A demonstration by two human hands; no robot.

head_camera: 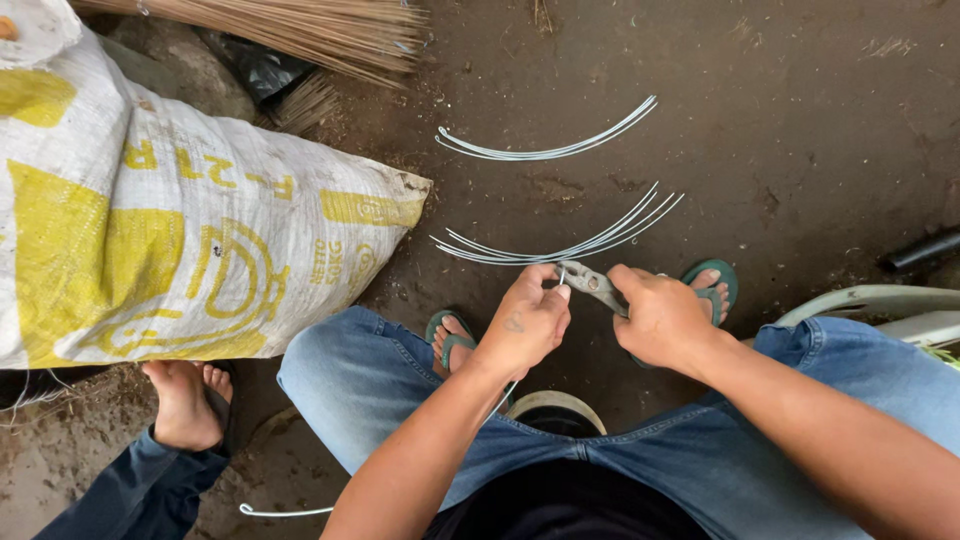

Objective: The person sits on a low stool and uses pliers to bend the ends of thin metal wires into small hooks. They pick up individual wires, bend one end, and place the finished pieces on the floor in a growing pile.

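Observation:
My left hand [527, 322] pinches a thin piece of wire [562, 275] at its fingertips, right at the jaws of grey pliers [590, 282]. My right hand [661, 318] grips the pliers' handles. Both hands hover above my knees in blue jeans, over a dirt floor. Just beyond the hands lies a bundle of curved wire pieces [560, 248], and another curved bundle [548, 148] lies farther off.
A large white and yellow woven sack [180, 220] lies at the left. A broom of straw [300, 30] rests at the top. Another person's bare foot [185, 400] is at the lower left. A round container [555, 405] sits between my sandalled feet. A pale plastic chair part [880, 305] is at the right.

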